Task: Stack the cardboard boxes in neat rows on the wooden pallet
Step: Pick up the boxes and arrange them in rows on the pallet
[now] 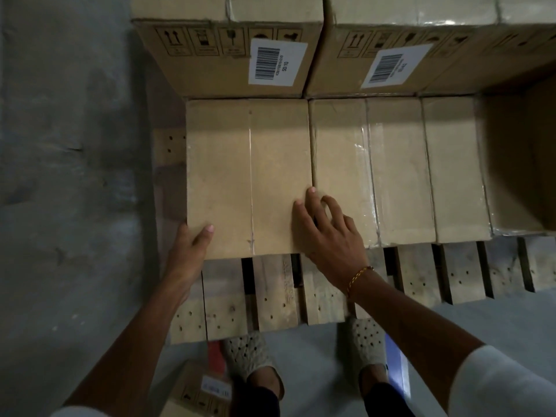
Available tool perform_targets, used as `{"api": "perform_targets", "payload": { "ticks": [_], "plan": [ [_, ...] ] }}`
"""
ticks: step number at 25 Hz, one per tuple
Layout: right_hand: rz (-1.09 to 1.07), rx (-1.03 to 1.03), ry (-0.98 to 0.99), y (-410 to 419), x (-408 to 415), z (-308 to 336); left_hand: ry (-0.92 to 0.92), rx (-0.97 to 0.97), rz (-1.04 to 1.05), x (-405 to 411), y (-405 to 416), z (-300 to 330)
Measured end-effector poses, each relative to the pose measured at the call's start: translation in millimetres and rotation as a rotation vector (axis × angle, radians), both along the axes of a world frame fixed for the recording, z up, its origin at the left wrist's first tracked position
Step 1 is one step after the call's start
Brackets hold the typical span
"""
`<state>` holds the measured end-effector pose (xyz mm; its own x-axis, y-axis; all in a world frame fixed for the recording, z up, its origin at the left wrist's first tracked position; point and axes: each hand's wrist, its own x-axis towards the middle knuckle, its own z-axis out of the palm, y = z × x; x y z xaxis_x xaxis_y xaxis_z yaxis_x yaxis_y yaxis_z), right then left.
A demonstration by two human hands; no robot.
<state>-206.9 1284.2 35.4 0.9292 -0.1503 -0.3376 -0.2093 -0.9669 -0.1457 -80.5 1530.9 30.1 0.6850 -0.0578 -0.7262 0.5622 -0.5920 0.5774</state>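
Observation:
A plain cardboard box (240, 176) sits at the left end of the front row on the wooden pallet (270, 293). My left hand (189, 251) grips its near left corner, thumb on the top. My right hand (325, 230) lies spread over the seam between this box and the neighbouring taped box (340, 164), fingers apart. This box sticks out slightly nearer to me than the ones to its right. More boxes (451, 170) continue the row. Behind them stand taller boxes with barcode labels (228, 55), (376, 61).
Bare pallet slats run along the front edge before my two feet (249, 356). Another cardboard box (195, 389) lies on the grey concrete floor (60, 176) by my left foot. A dark gap (517, 152) opens at the right of the row.

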Motion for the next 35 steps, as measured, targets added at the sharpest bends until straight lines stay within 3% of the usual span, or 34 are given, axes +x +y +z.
{"api": "perform_targets", "payload": {
  "ticks": [5, 9, 13, 16, 22, 26, 28, 31, 33, 35],
  "plan": [
    [0.092, 0.006, 0.08, -8.8, 2.1, 14.6, -0.048, 0.059, 0.026, -33.0, 8.3, 10.2],
    [0.092, 0.16, 0.126, 17.5, 11.5, 43.3, -0.001, 0.041, 0.213, -86.5, 30.9, 34.1],
    [0.469, 0.392, 0.342, 85.7, -12.0, 64.1, 0.048, -0.017, 0.485, -178.7, 64.2, 62.8],
    [0.735, 0.41, 0.536, 142.6, -47.9, 59.4, 0.08, -0.036, 0.691, -259.7, 79.7, 83.1],
    [1.045, 0.353, 0.644, 261.3, -103.1, -2.5, 0.462, 0.058, 1.298, -425.3, 129.3, 4.1],
    [1.057, 0.296, 0.6, 334.3, -117.3, -75.5, 0.687, -0.247, 1.602, -476.5, 116.1, -59.7],
    [1.012, 0.321, 0.57, 364.2, -120.5, -106.2, 0.603, -0.43, 1.789, -484.6, 103.5, -88.4],
    [1.043, 0.267, 0.556, 389.7, -114.8, -136.7, 0.301, -0.593, 2.079, -474.8, 101.2, -113.4],
    [1.028, 0.269, 0.581, 394.9, -109.1, -148.6, 0.189, -0.563, 2.187, -463.2, 111.3, -118.2],
    [0.998, 0.348, 0.603, 395.0, -108.1, -142.0, 0.202, -0.433, 2.161, -462.5, 121.6, -109.4]
  ]
}}
